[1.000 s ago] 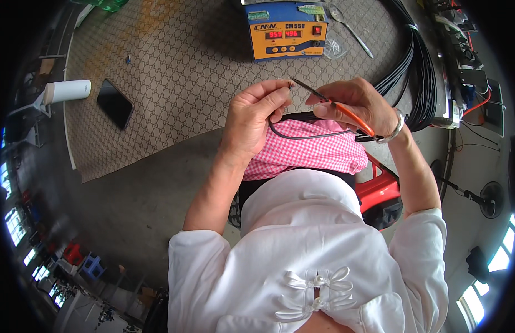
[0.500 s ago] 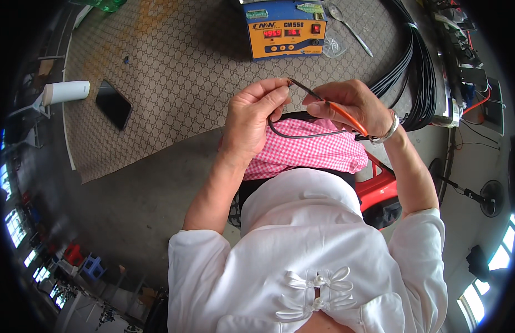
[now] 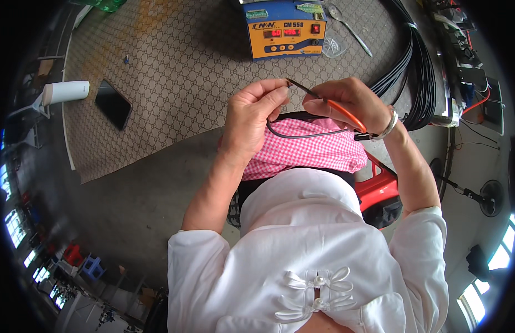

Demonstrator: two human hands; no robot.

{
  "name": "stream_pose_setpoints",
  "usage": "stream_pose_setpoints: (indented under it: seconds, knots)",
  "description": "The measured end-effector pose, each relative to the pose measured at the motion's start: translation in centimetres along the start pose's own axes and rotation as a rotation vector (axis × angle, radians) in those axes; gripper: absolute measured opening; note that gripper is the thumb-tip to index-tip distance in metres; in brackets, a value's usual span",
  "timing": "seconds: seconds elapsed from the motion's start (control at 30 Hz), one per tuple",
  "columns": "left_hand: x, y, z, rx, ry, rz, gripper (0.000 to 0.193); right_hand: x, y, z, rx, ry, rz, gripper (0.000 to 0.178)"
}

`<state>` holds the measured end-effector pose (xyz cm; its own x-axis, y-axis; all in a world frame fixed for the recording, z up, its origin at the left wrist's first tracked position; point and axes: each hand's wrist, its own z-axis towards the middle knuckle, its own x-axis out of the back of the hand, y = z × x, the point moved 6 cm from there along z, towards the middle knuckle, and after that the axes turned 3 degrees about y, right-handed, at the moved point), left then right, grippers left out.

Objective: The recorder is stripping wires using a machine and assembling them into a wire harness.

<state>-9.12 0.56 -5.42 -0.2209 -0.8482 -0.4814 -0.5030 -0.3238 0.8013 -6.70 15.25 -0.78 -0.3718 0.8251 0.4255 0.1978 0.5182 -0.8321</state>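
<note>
My left hand (image 3: 251, 114) is closed in a pinch on a black cable (image 3: 307, 136). The cable hangs below in a loop that bends away to the right. Around an orange-handled tool (image 3: 346, 115) my right hand (image 3: 354, 102) is closed. The tool's slim dark end reaches left to my left fingertips, where a small coppery bit shows. Its exact kind is hard to tell, since my fingers cover part of it. Both hands are held over a pink checked cloth (image 3: 313, 155) on my lap, near the table's front edge.
On the patterned table (image 3: 174, 83) stands a blue and orange powered unit (image 3: 287, 36) with lit red displays. A black phone (image 3: 113, 104) and a white cup (image 3: 66, 92) are at left. A spoon (image 3: 351, 30) and a large coil of black cable (image 3: 417, 72) lie at right.
The tool's orange handle has tilted slightly, and its tip has shifted a little left. My right hand has moved slightly with it. The unit's red readout differs. My left hand hardly moves.
</note>
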Motion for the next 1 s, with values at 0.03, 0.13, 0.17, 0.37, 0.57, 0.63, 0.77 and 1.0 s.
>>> stream_pose_setpoints:
  seconds: [0.03, 0.13, 0.17, 0.37, 0.57, 0.63, 0.77, 1.0]
  knots:
    - [0.0, 0.0, 0.0, 0.001, 0.000, 0.003, 0.017, 0.0, 0.0, 0.0, -0.041, -0.014, 0.038, 0.025]
    - [0.1, 0.0, 0.0, -0.002, -0.003, -0.005, 0.017, -0.2, -0.2, 0.2, 0.104, 0.010, -0.045, 0.025]
    - [0.2, 0.0, 0.0, 0.000, -0.003, -0.003, 0.017, -0.3, -0.3, 0.4, 0.197, 0.031, -0.105, 0.025]
    - [0.3, 0.0, -0.1, 0.007, -0.002, -0.007, 0.016, 0.1, -1.0, 0.2, 0.401, 0.071, -0.218, 0.018]
    - [-0.1, 0.2, -0.1, 0.037, -0.051, -0.074, 0.015, 0.0, 2.8, 2.4, 0.244, 0.257, -0.587, 0.019]
    - [-0.5, 0.3, -0.3, 0.042, -0.072, -0.097, 0.014, -1.1, 3.5, 3.0, 0.294, 0.314, -0.657, 0.024]
    - [-0.3, -0.1, -0.2, 0.012, -0.054, -0.151, 0.013, -1.7, 3.4, 4.0, 0.324, 0.374, -0.723, 0.027]
    - [-0.2, -0.6, -0.1, 0.023, 0.059, -0.222, 0.013, -4.5, 1.4, 2.1, 0.130, 0.028, 0.801, 0.017]
